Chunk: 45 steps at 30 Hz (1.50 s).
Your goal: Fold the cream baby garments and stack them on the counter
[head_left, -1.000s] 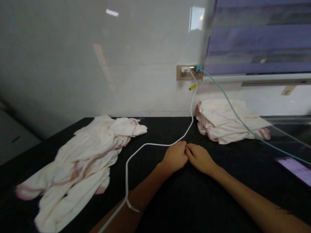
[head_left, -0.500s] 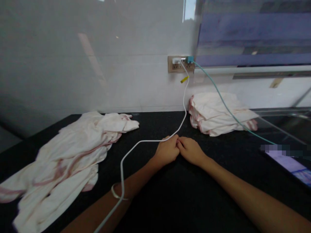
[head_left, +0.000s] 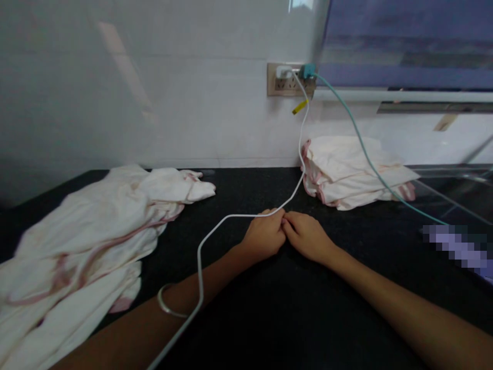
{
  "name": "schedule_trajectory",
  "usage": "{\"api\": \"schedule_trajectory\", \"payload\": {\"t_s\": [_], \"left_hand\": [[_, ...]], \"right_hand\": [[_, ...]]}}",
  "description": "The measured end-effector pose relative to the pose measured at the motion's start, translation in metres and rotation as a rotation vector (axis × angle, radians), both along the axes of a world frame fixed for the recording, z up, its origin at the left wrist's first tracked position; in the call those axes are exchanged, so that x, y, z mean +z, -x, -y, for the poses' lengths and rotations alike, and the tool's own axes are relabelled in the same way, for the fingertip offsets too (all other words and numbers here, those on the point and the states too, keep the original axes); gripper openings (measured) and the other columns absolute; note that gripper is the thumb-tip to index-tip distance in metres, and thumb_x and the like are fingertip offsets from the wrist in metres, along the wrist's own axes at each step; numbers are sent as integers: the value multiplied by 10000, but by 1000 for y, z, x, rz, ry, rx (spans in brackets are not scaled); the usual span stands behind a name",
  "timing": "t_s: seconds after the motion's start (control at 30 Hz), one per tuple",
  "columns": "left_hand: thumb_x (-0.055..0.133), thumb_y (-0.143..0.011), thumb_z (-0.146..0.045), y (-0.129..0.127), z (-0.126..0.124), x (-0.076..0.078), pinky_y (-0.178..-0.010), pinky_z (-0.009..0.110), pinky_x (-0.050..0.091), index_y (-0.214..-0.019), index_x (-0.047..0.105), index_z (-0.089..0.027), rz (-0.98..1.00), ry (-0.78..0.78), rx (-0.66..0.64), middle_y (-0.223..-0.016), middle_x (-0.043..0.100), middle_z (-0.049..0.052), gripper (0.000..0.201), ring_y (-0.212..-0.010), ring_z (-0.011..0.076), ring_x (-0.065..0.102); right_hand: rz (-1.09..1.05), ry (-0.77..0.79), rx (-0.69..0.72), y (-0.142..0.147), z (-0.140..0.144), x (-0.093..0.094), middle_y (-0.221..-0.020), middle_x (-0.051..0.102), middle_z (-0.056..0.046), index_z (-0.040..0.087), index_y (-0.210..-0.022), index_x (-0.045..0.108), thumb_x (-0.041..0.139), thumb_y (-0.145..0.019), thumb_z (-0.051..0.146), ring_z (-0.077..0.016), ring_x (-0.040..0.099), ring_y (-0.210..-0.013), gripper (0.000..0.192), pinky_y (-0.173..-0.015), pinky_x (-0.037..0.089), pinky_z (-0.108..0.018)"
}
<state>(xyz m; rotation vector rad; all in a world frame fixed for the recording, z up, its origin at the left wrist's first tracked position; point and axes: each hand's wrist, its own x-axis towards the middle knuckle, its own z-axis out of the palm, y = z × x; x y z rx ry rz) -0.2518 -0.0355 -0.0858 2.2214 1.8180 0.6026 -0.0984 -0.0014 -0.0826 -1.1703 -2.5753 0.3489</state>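
Observation:
My left hand (head_left: 265, 235) and my right hand (head_left: 308, 236) rest side by side on the black countertop (head_left: 269, 318), fingers curled, knuckles touching, holding nothing. A white cable (head_left: 231, 218) runs from the wall socket (head_left: 287, 79) past my left fingertips and over my left forearm. A loose heap of white garments with pink trim (head_left: 88, 236) lies to the left. A folded stack of the same cloth (head_left: 346, 172) sits behind my right hand against the wall.
A teal cable (head_left: 370, 159) runs from the socket over the folded stack to the right. A phone with a lit screen (head_left: 458, 249) lies at the right edge. A white tiled wall stands behind; a window is at the upper right.
The view has shifted down and slightly right, so the socket and cloth sit higher in frame. Both hands have stayed together on the counter.

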Motion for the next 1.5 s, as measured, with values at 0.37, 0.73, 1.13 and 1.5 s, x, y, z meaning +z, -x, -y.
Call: {"api": "schedule_trajectory", "payload": {"t_s": [0.37,0.73,1.13,1.5], "left_hand": [[464,-889,-148,1,2,-1,-873,372,475,-925,567,-216,-69,-16,-33,-998,679,98,129,-981,258,634],[466,-896,-158,-1,5,2,-799,368,457,-860,501,-237,-65,-11,2,-904,654,69,93,-859,240,602],[432,-925,-152,0,2,-3,-847,365,465,-880,500,-234,-71,-34,-26,-976,665,77,116,-925,234,612],[428,-895,-148,-1,4,1,-835,352,467,-842,446,-234,-101,-42,-32,-957,653,62,102,-910,220,604]], "right_hand": [[49,-64,30,3,6,-3,-1042,722,-105,178,-1036,662,349,-1051,243,-217,666,-981,320,-848,435,-293],[-18,-44,78,1,3,-5,-1037,711,-100,187,-1045,666,361,-1042,228,-209,642,-976,308,-875,453,-298],[-44,-25,92,-1,3,-4,-1047,710,-102,172,-1053,663,351,-1045,227,-205,639,-991,317,-913,448,-302],[-38,-47,92,-1,5,-4,-1044,707,-102,157,-1090,676,349,-1053,220,-205,633,-986,335,-904,444,-296]]}}
